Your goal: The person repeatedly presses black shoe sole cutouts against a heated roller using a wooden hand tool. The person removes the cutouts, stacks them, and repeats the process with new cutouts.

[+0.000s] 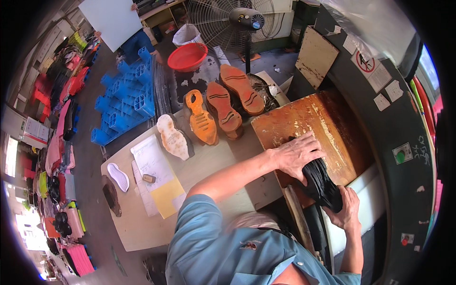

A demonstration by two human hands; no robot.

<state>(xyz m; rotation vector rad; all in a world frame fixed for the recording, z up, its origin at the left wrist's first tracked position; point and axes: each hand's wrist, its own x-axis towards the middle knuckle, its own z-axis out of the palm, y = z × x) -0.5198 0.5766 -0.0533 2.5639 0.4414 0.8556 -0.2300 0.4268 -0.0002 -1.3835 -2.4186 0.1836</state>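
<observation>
A black bundle of thin layered pieces (322,183), long and narrow like a stack of soles, lies over the near edge of a worn brown board (280,126). Gripping its far end is my left hand (300,154), with the fingers over the top and the thumb along the side. My right hand (346,209) is wrapped round the near end. Most of the right fingertips are hidden. Left of the board, several sole-shaped pieces stand in a row: a white one (173,136), an orange one (203,121) and two red-brown ones (222,105).
Papers (153,159), a white insole (118,176) and a dark brown block (111,195) lie on the pale table (135,232). Close on the right rises a dark machine panel (380,111) with a green button (400,156). Beyond are a fan (247,20), red basin (187,58) and blue pallet (126,97).
</observation>
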